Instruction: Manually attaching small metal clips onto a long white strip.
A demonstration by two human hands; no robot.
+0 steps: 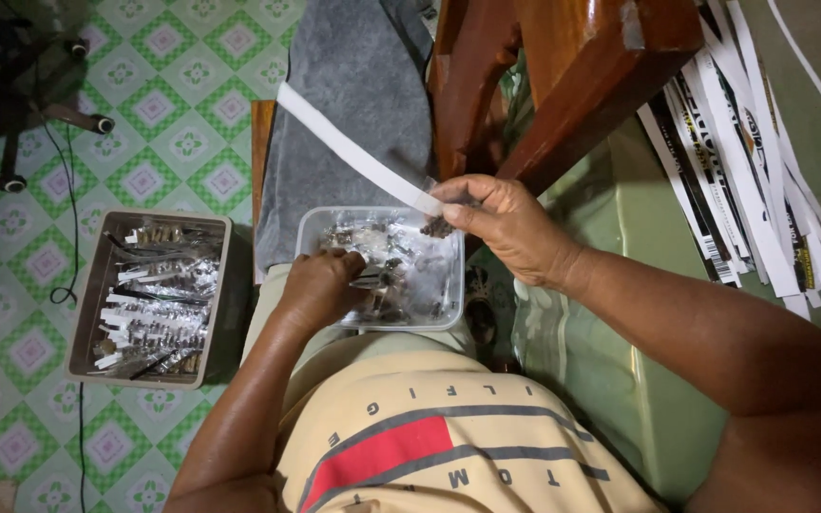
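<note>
My right hand [508, 223] pinches the end of a long white paper strip [353, 150] together with a small clear bag of dark metal bits [437, 224], held just over a clear plastic tub [311, 228] on my lap. My left hand [320, 285] reaches into that tub, fingers curled among small metal parts and little clear bags [401, 275]; whether it grips any piece is unclear. The strip runs up and to the left across a grey cloth [353, 66].
A brown tray [83, 313] of packed strips and metal parts sits on the green tiled floor [173, 95] at the left. A wooden chair leg [582, 76] rises at the upper middle. Several more white strips [753, 190] lie at the right. A black cable [76, 237] crosses the floor.
</note>
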